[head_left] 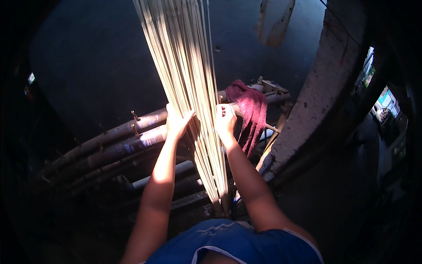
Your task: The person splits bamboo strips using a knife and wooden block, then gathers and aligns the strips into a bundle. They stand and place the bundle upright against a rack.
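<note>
A long bundle of thin, pale bamboo strips [189,66] runs from the top edge down toward my body, fanned wider at the far end and narrowing near me. My left hand [176,124] grips the bundle's left side, thumb lying over the strips and the other fingers mostly hidden. On the opposite side, my right hand [225,122] is closed with curled fingers at the outermost strips. Exactly how many strips it pinches cannot be made out. Sunlight falls brightly on both hands and the strips.
Dark bamboo poles [110,141] with upright pegs form a rack beneath the bundle. A dark red towel [252,110] hangs over the rack on the right. Beyond it rises a rough, pale post [303,105]. A torn, pale piece [275,22] hangs at the top.
</note>
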